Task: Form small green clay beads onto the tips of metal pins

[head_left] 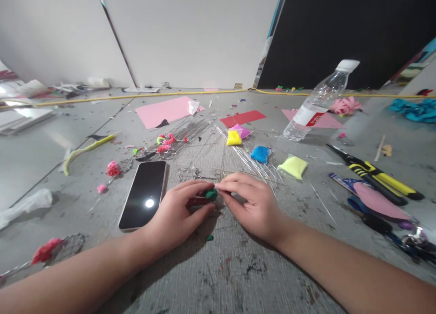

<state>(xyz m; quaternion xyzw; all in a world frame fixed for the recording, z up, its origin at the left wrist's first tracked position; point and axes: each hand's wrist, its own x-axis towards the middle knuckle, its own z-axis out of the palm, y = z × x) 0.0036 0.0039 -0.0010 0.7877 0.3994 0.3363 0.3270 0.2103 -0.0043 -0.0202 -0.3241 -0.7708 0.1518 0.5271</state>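
Observation:
Both my hands meet at the middle of the grey table (pixel 225 268). My left hand (pixel 179 211) is curled, its thumb and fingers pinching a small lump of green clay (pixel 210 194). My right hand (pixel 248 202) has its fingertips pressed together against the same green lump from the right. A tiny green crumb (pixel 210 237) lies on the table just below the hands. A dark phone (pixel 144 193) lies face up right beside my left hand. Thin metal wires (pixel 248 161) are spread out just beyond my fingers.
Small clay bags lie beyond the hands: yellow (pixel 234 138), pink (pixel 242 131), blue (pixel 260 154), pale yellow (pixel 293 166). A plastic bottle (pixel 318 100) stands tilted at the right. Yellow-handled pliers (pixel 374 172) and scissors (pixel 381 209) lie at the far right. Pink paper (pixel 166 110) and wire flowers (pixel 112 168) sit at the left.

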